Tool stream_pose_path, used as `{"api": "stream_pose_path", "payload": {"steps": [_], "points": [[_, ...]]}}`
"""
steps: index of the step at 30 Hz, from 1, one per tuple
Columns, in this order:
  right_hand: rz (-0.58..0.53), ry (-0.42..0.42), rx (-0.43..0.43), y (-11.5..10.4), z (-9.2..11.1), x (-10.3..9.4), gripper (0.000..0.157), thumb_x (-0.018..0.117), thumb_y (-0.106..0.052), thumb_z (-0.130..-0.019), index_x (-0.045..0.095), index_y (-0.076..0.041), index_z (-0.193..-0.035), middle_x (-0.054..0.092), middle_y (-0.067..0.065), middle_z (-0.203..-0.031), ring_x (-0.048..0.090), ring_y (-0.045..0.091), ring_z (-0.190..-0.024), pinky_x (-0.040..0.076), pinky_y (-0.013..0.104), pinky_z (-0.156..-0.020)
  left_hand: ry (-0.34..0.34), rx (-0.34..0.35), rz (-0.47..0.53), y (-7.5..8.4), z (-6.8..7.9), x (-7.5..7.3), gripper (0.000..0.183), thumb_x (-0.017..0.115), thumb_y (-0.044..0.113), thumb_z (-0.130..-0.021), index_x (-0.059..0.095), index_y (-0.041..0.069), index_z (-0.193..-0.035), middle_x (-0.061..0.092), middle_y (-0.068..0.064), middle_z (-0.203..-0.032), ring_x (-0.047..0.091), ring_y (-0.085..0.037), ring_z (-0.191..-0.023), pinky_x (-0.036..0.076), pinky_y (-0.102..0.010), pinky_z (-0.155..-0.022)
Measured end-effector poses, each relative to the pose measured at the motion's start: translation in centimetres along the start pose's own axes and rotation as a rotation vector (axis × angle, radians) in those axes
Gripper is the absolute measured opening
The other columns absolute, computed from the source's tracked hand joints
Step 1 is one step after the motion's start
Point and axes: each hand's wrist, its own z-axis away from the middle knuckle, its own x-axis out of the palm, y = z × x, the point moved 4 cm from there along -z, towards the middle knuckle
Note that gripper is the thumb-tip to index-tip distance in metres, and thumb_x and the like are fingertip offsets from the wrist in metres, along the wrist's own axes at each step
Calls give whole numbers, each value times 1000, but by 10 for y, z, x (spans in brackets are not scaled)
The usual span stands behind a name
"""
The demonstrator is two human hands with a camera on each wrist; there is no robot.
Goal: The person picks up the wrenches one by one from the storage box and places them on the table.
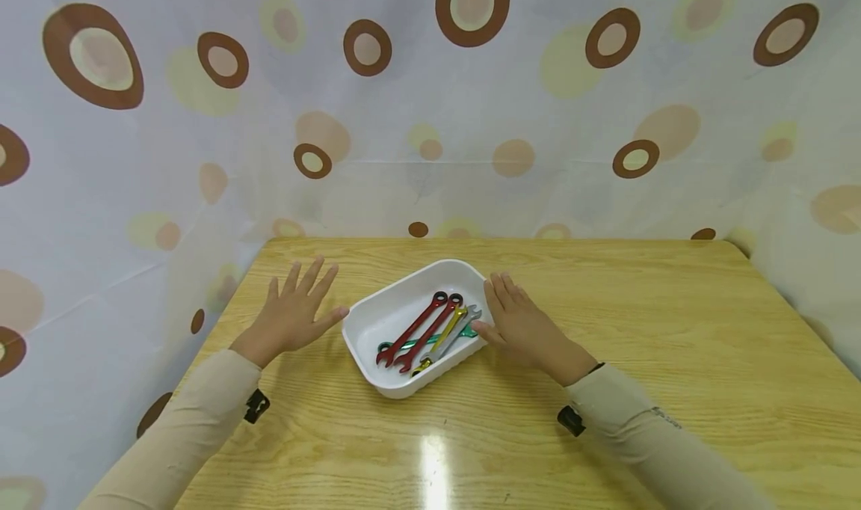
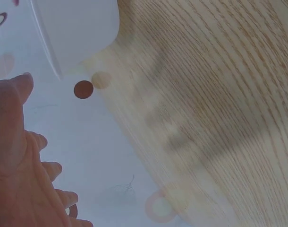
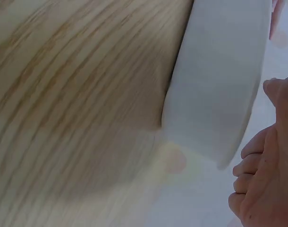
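A white plastic tray (image 1: 366, 323) sits at a slant on the table, with several wrenches lying loose inside. Two red wrenches (image 1: 418, 324) lie side by side, a yellow wrench (image 1: 445, 332) and a silver wrench (image 1: 460, 330) beside them; a green wrench (image 1: 412, 343) crosses beneath. My left hand (image 1: 292, 317) hovers left of the tray, fingers spread, thumb tip close to the rim; whether it touches is unclear. At the right end my right hand (image 1: 528, 332) has straight fingers along the outside and its thumb over the rim. Both wrist views show the tray's outer wall (image 3: 215, 80).
The wood-grain table (image 1: 673, 345) extends far to the right of the tray. A patterned cloth (image 1: 403, 121) with brown and yellow ovals hangs behind it and along both sides. Light glares off the tabletop near the front.
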Motion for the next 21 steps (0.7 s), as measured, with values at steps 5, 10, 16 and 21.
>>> {"api": "stream_pose_path", "payload": {"steps": [5,10,16,21], "points": [[-30,-20,18,-3,-4,6,78,40,-45,-101,15,12,-147,9,30,-154,5,42,-144,13,54,-114,-1,0,7,0,0,3,77,38,58,-97,11,15,-155,2,-15,-160,-3,-48,-142,2,-73,-104],[-39,-53,29,-1,-6,11,80,36,-50,-101,13,11,-147,8,29,-155,3,41,-144,12,52,-115,-3,1,14,0,0,4,77,38,58,-97,11,16,-155,2,-15,-160,-3,-48,-142,1,-73,-104],[-19,-48,12,0,-6,13,81,35,-52,-100,13,11,-147,8,28,-155,3,40,-145,11,51,-116,5,11,16,2,-2,3,76,39,58,-97,13,15,-155,2,-15,-160,-1,-48,-142,2,-73,-104],[-11,-45,9,0,-7,11,81,38,-50,-100,14,12,-147,10,29,-155,5,40,-145,12,50,-115,9,42,65,8,-7,3,76,39,57,-97,15,14,-154,4,-16,-160,2,-48,-142,7,-73,-103]]}}
